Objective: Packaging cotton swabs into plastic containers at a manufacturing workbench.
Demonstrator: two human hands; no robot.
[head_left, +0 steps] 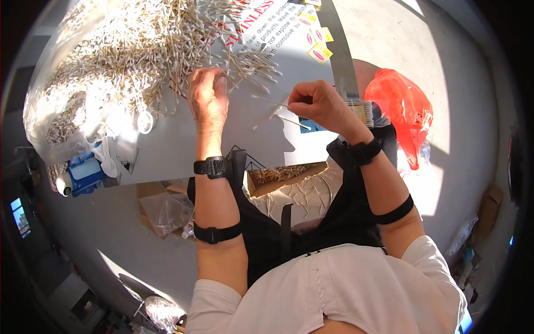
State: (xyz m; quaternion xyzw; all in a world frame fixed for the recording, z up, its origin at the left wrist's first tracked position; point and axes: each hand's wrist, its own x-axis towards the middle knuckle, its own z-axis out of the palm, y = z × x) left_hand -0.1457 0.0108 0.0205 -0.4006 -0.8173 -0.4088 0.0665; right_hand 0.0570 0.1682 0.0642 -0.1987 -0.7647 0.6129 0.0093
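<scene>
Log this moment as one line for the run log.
left hand: fingers down in cotton swab pile | right hand: pinching swabs | surface: grey table

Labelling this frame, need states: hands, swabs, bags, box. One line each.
left hand: fingers curled, picking at the edge of the swab pile
right hand: closed, pinching a few cotton swabs
swab pile: loose, spread over the table
clear bag: open, full of swabs
cardboard box: open, swabs inside, under the table edge
red bag: crumpled, on the floor
</scene>
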